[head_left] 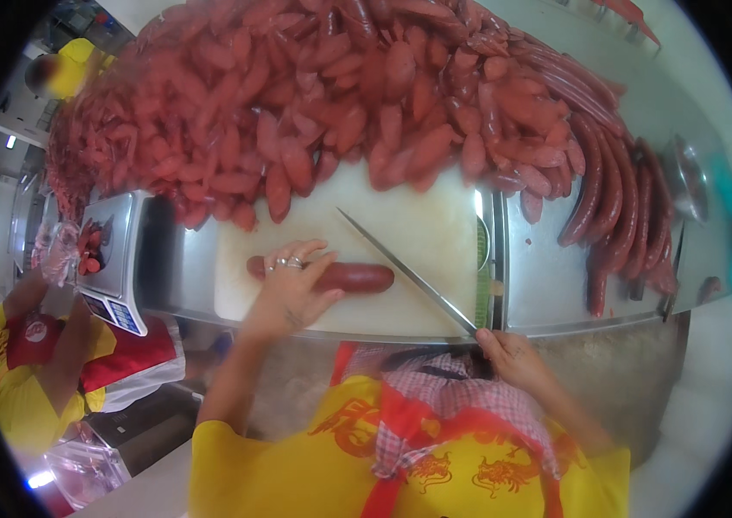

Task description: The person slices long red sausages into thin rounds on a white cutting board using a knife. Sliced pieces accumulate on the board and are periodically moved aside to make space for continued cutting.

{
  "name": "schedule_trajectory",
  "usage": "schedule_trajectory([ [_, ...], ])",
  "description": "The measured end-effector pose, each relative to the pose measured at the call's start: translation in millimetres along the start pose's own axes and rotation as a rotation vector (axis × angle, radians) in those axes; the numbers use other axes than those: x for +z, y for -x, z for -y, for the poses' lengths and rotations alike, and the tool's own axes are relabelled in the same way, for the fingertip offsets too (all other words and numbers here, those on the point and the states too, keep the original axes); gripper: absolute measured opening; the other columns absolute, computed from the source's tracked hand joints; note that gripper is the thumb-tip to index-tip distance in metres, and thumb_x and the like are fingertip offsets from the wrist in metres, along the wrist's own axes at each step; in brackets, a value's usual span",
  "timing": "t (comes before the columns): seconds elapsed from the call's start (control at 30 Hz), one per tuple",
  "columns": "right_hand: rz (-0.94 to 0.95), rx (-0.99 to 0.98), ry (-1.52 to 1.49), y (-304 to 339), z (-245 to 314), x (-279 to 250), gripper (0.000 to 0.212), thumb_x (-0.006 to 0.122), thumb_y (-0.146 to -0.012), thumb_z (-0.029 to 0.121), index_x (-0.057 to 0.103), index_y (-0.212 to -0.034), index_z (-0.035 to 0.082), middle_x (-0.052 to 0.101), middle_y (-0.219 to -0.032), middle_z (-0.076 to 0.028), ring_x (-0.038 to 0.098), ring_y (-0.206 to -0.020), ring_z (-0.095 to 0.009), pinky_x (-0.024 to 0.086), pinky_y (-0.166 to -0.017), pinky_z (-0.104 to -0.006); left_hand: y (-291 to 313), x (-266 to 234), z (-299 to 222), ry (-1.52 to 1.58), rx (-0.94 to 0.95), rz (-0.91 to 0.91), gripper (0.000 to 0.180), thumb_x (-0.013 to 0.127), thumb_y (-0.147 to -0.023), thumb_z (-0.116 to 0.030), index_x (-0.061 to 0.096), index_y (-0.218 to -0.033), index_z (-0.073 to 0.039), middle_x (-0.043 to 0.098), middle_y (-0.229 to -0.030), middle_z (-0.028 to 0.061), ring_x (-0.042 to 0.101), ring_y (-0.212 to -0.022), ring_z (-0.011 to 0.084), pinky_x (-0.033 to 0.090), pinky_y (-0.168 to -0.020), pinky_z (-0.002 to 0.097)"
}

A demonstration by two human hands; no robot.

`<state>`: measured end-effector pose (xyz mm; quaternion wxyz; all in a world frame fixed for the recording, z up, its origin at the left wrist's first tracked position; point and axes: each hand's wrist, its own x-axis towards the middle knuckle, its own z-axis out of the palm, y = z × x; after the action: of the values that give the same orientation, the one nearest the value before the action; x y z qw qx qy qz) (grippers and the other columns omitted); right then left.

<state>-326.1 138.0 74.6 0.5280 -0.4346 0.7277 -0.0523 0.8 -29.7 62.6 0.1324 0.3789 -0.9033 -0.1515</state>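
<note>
A dark red sausage (pixel 357 277) lies crosswise on a white cutting board (pixel 253 304). My left hand (pixel 291 289) rests over its left part, fingers curled round it, with rings on one finger. My right hand (pixel 511 356) grips the handle of a long knife (pixel 409 274) at the board's right front edge. The blade slants up and left across the board, its tip beyond the sausage and the edge just right of the sausage's end. Behind the board rises a large heap of slanted sausage slices (pixel 297 121).
Whole sausages (pixel 616 198) lie on the metal table (pixel 547 302) to the right, near a metal bowl (pixel 685 177). At left stands a digital scale (pixel 115 259) with slices on it. Beside it a co-worker (pixel 38 371) in yellow has a gloved hand (pixel 59 255) near the heap.
</note>
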Motion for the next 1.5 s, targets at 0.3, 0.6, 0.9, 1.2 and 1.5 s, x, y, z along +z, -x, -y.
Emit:
schedule_trajectory([
  [0.3,0.002,0.118,0.080,12,2,5,0.068,0.036,-0.098,0.058,0.064,-0.109,-0.003,0.064,-0.097,-0.031,0.063,-0.097,-0.044,0.048,-0.085,-0.0456,-3,51,-17,0.062,0.095,-0.491,0.032,0.073,-0.066,-0.017,0.063,-0.097,-0.014,0.058,-0.098,0.0041,0.053,-0.095,0.0254,0.034,-0.087,0.0395],
  [0.6,-0.035,0.049,0.141,10,-7,-15,0.070,0.035,-0.098,0.059,0.066,-0.099,-0.004,0.064,-0.087,-0.030,0.063,-0.089,-0.045,0.049,-0.079,-0.0462,-10,56,-24,-0.075,0.093,-0.523,0.022,0.077,-0.070,-0.020,0.059,-0.082,-0.016,0.054,-0.083,0.0015,0.051,-0.082,0.0228,0.036,-0.075,0.0379],
  [0.9,-0.042,-0.013,0.101,10,-18,-17,0.070,0.033,-0.099,0.058,0.066,-0.091,-0.003,0.064,-0.079,-0.028,0.063,-0.080,-0.047,0.049,-0.075,-0.0479,-13,64,-9,0.024,0.196,-0.571,0.022,0.076,-0.069,-0.014,0.059,-0.082,-0.014,0.054,-0.084,0.0028,0.051,-0.079,0.0234,0.039,-0.072,0.0366],
  [1.2,-0.133,-0.139,0.389,42,7,-38,0.059,0.040,-0.099,0.050,0.066,-0.091,-0.002,0.063,-0.077,-0.027,0.061,-0.076,-0.046,0.048,-0.069,-0.0509,-8,70,1,0.060,0.219,-0.578,0.023,0.076,-0.067,-0.013,0.059,-0.083,-0.013,0.056,-0.086,0.0027,0.053,-0.081,0.0227,0.041,-0.073,0.0356],
  [1.5,-0.105,-0.158,0.535,30,33,-41,0.054,0.042,-0.099,0.047,0.064,-0.084,-0.001,0.063,-0.071,-0.026,0.061,-0.070,-0.046,0.049,-0.065,-0.0524,-3,75,-3,0.087,0.153,-0.613,0.026,0.077,-0.064,-0.012,0.059,-0.082,-0.015,0.056,-0.084,0.0013,0.052,-0.083,0.0233,0.040,-0.076,0.0363],
])
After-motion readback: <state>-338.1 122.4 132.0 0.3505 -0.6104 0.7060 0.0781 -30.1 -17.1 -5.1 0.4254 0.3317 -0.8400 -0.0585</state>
